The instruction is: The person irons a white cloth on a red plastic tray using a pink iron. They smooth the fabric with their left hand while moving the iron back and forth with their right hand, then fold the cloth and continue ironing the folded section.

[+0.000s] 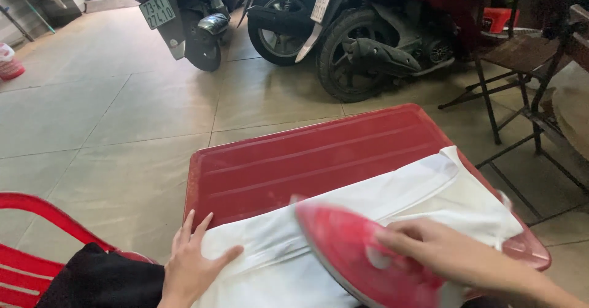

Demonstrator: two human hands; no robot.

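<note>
A white garment [405, 200] lies spread over the near half of a red plastic table [307, 161]. My left hand [193, 262] presses flat on the cloth's left edge, fingers apart. My right hand [448, 253] grips the handle of a red clothes iron [356, 253], which rests on the cloth with its pointed tip toward the table's middle. The iron is blurred.
A red plastic chair [37, 234] with a black cloth [101, 280] on it stands at the near left. Two parked scooters [343, 32] stand behind the table. A dark folding metal chair [521, 62] stands at the right. Tiled floor surrounds the table.
</note>
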